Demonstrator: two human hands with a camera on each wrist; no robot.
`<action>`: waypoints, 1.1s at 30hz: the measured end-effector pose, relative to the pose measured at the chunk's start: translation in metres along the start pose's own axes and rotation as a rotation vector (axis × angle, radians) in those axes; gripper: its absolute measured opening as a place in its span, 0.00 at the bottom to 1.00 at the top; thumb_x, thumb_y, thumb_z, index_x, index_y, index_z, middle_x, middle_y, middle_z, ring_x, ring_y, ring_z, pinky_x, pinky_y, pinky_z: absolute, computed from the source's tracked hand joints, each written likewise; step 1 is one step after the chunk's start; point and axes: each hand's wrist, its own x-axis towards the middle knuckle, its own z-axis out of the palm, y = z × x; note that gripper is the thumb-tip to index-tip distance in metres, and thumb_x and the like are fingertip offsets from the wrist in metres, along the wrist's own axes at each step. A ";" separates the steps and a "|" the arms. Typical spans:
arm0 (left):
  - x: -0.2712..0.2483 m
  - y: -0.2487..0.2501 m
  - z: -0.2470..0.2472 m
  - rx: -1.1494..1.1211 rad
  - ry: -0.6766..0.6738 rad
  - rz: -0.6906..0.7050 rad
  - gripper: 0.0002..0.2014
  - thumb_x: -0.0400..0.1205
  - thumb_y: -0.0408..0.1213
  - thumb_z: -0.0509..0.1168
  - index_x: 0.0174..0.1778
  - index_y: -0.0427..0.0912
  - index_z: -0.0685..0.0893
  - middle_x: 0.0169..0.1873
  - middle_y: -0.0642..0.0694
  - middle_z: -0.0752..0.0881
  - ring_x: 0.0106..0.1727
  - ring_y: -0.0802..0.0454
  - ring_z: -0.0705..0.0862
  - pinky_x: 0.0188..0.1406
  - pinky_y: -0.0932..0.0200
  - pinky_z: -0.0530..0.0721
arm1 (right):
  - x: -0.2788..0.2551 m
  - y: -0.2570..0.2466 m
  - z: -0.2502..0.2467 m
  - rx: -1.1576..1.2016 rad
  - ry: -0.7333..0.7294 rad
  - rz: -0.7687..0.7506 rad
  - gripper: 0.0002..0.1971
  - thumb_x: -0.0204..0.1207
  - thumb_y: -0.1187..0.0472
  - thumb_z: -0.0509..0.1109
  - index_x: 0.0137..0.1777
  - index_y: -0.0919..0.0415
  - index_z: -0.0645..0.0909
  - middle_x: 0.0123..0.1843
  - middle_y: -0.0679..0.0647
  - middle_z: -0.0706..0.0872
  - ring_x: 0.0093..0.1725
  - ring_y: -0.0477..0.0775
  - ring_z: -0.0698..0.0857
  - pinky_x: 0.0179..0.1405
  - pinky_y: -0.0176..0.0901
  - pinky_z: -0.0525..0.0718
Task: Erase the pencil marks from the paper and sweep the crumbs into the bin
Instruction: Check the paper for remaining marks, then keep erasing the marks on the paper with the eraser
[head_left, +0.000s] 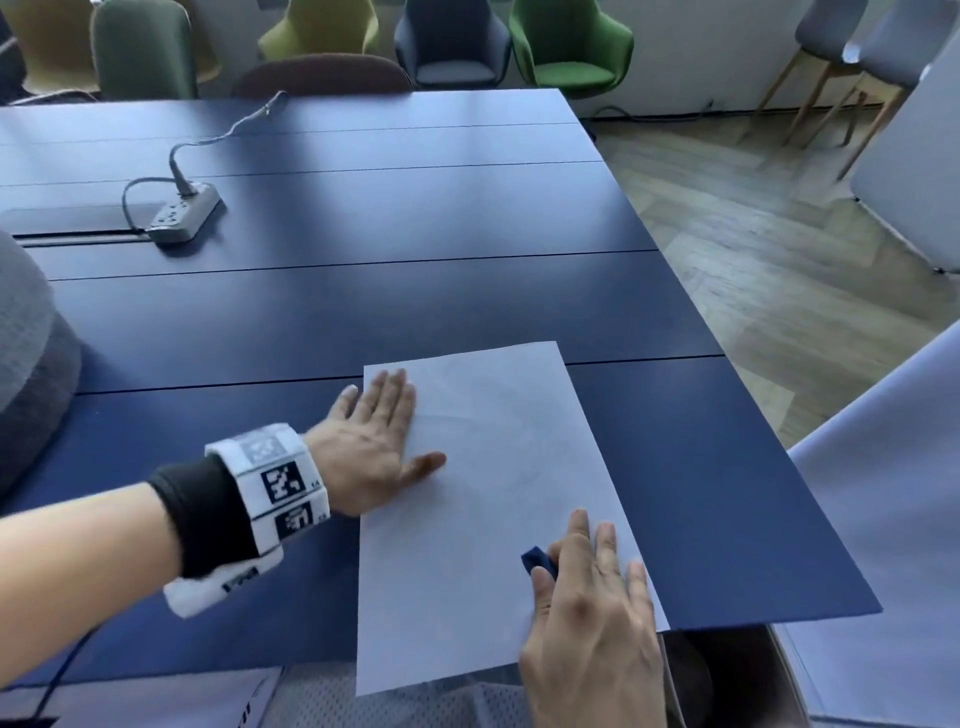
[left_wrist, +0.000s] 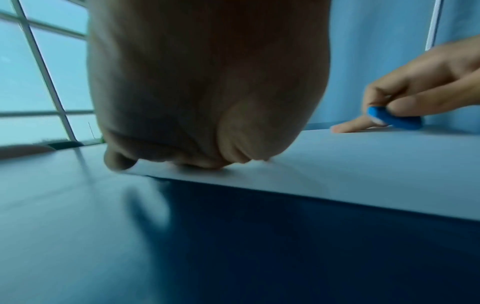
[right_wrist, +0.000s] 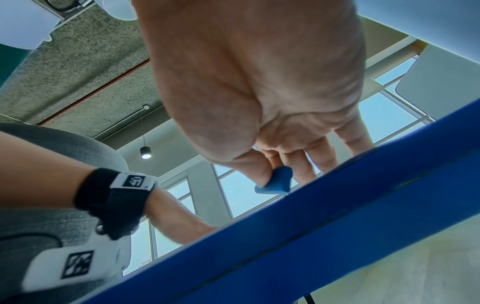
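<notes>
A white sheet of paper (head_left: 483, 509) lies on the dark blue table (head_left: 363, 291), its near edge hanging over the table's front edge. My left hand (head_left: 379, 441) lies flat with straight fingers on the sheet's far left part. My right hand (head_left: 587, 587) pinches a blue eraser (head_left: 537, 561) between thumb and forefinger against the sheet's near right part, the other fingers stretched out on the paper. The eraser (left_wrist: 394, 120) and the pinch show in the left wrist view, and the eraser (right_wrist: 275, 182) shows in the right wrist view. Pencil marks are too faint to make out.
A dark round bin (head_left: 727, 675) stands below the table's near right corner. A grey power strip (head_left: 182, 213) with its cable lies at the far left. Chairs (head_left: 566, 47) line the far side. A grey chair back (head_left: 31, 364) is at the left.
</notes>
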 end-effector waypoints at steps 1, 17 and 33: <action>0.002 -0.004 -0.007 -0.010 -0.006 -0.008 0.62 0.58 0.79 0.14 0.82 0.37 0.28 0.81 0.41 0.24 0.81 0.47 0.25 0.82 0.48 0.33 | 0.001 -0.001 -0.002 -0.003 -0.014 0.007 0.28 0.84 0.51 0.42 0.39 0.62 0.82 0.58 0.59 0.90 0.60 0.63 0.87 0.56 0.63 0.86; 0.039 0.038 -0.059 0.131 -0.100 0.157 0.60 0.66 0.66 0.76 0.82 0.71 0.38 0.84 0.46 0.31 0.86 0.37 0.45 0.70 0.30 0.71 | 0.082 0.014 -0.082 0.307 0.006 -0.041 0.05 0.76 0.56 0.72 0.40 0.53 0.81 0.37 0.45 0.85 0.37 0.46 0.84 0.38 0.44 0.81; 0.057 0.045 -0.062 0.084 -0.143 0.138 0.68 0.58 0.62 0.83 0.79 0.75 0.33 0.84 0.45 0.30 0.83 0.26 0.38 0.74 0.25 0.64 | 0.190 0.007 -0.045 0.181 -0.328 -0.323 0.05 0.71 0.62 0.76 0.46 0.58 0.88 0.32 0.51 0.87 0.31 0.48 0.85 0.31 0.29 0.77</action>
